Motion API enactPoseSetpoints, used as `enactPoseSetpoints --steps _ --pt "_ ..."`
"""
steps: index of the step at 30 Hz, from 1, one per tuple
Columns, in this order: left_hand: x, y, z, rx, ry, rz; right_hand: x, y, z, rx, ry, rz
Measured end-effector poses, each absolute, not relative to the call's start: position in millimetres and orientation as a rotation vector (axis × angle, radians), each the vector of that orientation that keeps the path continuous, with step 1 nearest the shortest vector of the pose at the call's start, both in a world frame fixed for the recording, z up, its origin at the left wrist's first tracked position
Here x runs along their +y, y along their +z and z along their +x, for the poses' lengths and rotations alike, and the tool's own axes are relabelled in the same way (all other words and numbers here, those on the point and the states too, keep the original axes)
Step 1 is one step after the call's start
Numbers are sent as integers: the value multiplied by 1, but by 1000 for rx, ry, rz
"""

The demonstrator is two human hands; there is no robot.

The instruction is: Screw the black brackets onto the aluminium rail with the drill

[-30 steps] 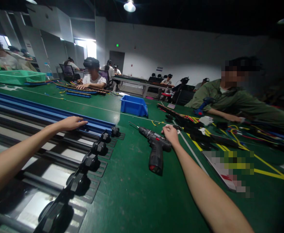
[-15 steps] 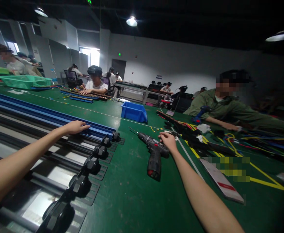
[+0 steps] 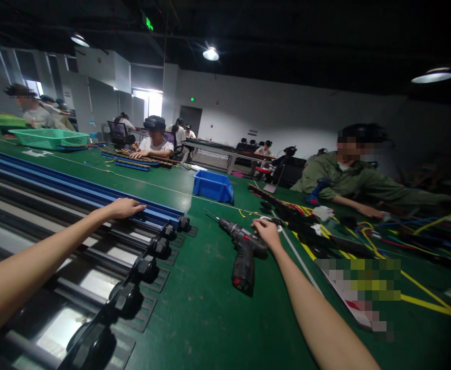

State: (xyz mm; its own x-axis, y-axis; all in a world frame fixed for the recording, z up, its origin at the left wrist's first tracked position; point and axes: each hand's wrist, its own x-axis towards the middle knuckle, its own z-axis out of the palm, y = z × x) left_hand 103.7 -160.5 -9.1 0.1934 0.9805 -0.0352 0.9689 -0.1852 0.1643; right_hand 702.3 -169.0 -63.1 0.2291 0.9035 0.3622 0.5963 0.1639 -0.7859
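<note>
My left hand (image 3: 125,208) lies palm down on the blue rails (image 3: 159,210) at the far side of a set of long parallel bars, its fingers stretched out together. Black hex-headed end pieces (image 3: 146,268) line the right ends of these bars. Beside them a black cordless drill (image 3: 244,257) lies on its side on the green table, its long bit pointing away to the left. My right hand (image 3: 267,232) rests just right of the drill, fingers loosely bent and apart, with nothing visible in them. A white ring-shaped thing (image 3: 275,222) is partly hidden behind that hand.
Beyond the drill stands a blue bin (image 3: 213,187). A green basket (image 3: 50,140) sits far left. Wires and dark strips (image 3: 310,226) spread over the right side, with yellow tape lines. A person in a green sleeve (image 3: 325,169) reaches across there; another person (image 3: 154,144) works opposite.
My view has shifted slightly, so the scene sits lower and farther right. Both my hands stay in nearly the same places, and the drill lies where it was.
</note>
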Motion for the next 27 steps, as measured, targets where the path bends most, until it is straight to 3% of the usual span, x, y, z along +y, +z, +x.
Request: enactPoseSetpoints --steps 27 --pt "-161 -8 104 1893 115 2301 -168 -62 702 -1500 278 -1567"
